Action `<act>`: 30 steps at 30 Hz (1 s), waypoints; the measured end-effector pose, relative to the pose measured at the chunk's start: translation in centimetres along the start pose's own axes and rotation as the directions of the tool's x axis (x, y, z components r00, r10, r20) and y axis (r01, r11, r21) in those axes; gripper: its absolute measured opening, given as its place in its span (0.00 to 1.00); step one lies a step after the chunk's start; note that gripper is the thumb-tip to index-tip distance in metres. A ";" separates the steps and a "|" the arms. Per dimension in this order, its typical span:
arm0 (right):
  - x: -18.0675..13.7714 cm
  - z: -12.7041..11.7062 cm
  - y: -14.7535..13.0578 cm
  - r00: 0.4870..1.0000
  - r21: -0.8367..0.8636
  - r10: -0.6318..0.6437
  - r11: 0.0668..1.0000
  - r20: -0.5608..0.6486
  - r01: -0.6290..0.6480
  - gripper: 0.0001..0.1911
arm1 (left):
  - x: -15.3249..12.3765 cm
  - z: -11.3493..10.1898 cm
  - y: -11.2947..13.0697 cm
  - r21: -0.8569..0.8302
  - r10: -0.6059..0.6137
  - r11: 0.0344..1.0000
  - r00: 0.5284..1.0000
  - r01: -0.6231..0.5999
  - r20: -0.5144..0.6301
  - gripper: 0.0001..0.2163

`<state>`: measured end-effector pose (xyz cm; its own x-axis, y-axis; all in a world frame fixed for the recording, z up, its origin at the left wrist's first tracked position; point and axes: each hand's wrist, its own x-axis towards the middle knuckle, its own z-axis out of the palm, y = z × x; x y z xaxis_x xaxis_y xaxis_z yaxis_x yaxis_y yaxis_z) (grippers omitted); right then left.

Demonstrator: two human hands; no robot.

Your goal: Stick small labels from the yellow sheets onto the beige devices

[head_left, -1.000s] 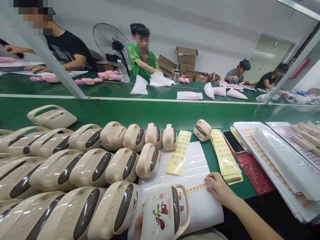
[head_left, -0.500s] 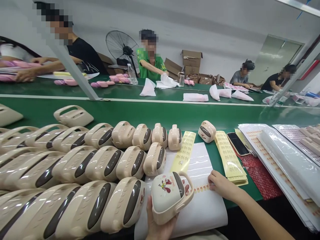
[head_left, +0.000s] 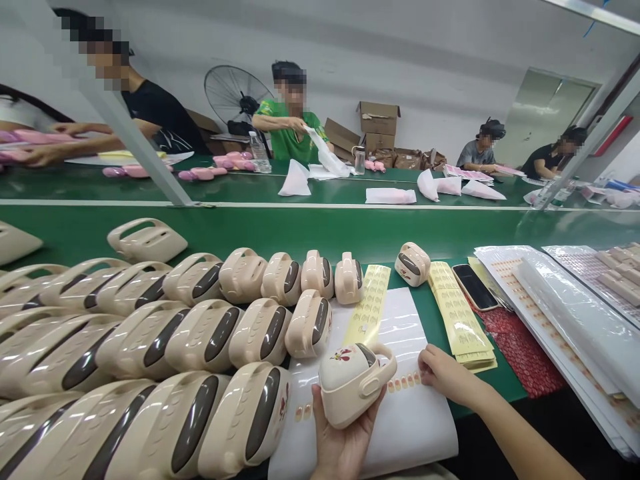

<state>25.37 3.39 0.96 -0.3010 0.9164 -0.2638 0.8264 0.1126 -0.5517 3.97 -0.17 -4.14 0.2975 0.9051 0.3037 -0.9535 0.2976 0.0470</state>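
Note:
My left hand (head_left: 345, 437) holds a small cream plastic case with a loop handle (head_left: 353, 393) from below. The case is tilted, its side facing me, and a red printed design shows on its white front. Under it lies a white sheet (head_left: 400, 327) with a row of small orange stickers (head_left: 404, 382). At the right end of that row rests my right hand (head_left: 443, 373), fingertips pinched together against the sheet. Whatever is between those fingertips is hidden. Several like cases with dark oval panels (head_left: 245, 413) stand in rows to the left.
Yellow sticker strips (head_left: 460, 320) and a phone (head_left: 475, 288) lie right of the sheet. A single case (head_left: 413, 263) sits behind it. Stacked plastic-covered sheets (head_left: 555, 320) are at far right. Across the green bench, co-workers handle pink items and white bags (head_left: 295, 179).
My left hand has turned the case so its side faces me, and moved it slightly right. My right hand stays by the sticker row. A co-worker in green has lifted a white bag.

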 end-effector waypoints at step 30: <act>0.2 5.1 -10.0 0.856 0.803 0.215 0.507 -0.471 0.314 0.11 | 1.5 2.7 -1.6 -0.012 0.112 0.993 0.989 -0.114 -0.097 0.24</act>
<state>14.63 0.49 2.44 0.1444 0.9891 0.0280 -0.0572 0.0366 -0.9977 5.83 -0.12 -1.25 0.1917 0.9579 0.2137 -0.9806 0.1961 0.0004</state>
